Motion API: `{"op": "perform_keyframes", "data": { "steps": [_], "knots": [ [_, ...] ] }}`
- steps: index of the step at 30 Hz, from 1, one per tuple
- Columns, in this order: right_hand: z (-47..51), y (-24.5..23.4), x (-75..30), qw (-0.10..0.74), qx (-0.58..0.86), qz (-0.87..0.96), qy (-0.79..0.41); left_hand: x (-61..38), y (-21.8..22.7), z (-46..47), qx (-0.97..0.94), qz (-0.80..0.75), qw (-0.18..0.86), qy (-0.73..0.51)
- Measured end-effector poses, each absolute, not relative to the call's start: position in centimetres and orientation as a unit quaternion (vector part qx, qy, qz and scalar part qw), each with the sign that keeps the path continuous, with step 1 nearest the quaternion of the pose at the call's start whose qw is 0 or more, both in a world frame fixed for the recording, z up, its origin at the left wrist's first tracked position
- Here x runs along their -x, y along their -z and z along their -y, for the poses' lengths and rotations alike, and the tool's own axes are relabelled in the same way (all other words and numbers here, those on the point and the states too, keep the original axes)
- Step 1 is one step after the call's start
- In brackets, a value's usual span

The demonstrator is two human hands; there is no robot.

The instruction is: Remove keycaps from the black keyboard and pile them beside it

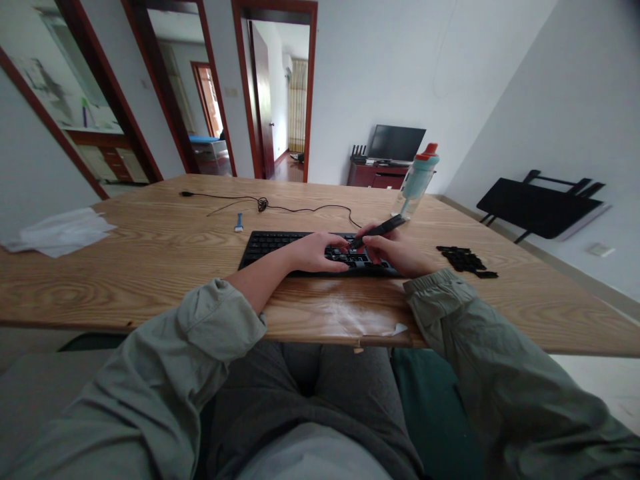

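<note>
A black keyboard (273, 244) lies on the wooden table (165, 260) in front of me, its cable (295, 209) running off to the back left. My left hand (316, 252) rests flat on the keys near the middle, fingers curled down onto the key rows. My right hand (395, 253) sits at the keyboard's right end, closed around a dark slim tool (379, 230) whose tip points down at the keys. A pile of loose black keycaps (465, 259) lies on the table to the right of the keyboard.
A clear bottle with an orange cap (417, 180) stands behind the keyboard. A small blue tool (239, 222) lies at back left. White paper (63, 230) lies on the table's left end. A black folded table (540, 207) leans against the right wall.
</note>
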State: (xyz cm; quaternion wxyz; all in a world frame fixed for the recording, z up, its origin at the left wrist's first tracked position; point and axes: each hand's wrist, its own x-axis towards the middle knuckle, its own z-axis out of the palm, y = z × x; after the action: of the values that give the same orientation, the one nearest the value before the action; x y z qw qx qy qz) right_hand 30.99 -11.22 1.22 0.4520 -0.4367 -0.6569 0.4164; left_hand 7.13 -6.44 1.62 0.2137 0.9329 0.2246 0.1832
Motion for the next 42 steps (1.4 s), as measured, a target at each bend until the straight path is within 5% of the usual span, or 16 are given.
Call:
{"op": "perform_keyframes", "data": {
  "steps": [31,42],
  "knots": [
    [11.6,-1.5,-30.7,0.426,0.482,0.673,-0.366,-6.1,-2.3,6.0,-0.912,-0.274,0.185,-0.241],
    [11.3,-0.5,-30.7,0.425,0.522,0.696,-0.25,-6.4,-2.2,5.9,-0.923,-0.285,0.145,-0.216]
  ]
}}
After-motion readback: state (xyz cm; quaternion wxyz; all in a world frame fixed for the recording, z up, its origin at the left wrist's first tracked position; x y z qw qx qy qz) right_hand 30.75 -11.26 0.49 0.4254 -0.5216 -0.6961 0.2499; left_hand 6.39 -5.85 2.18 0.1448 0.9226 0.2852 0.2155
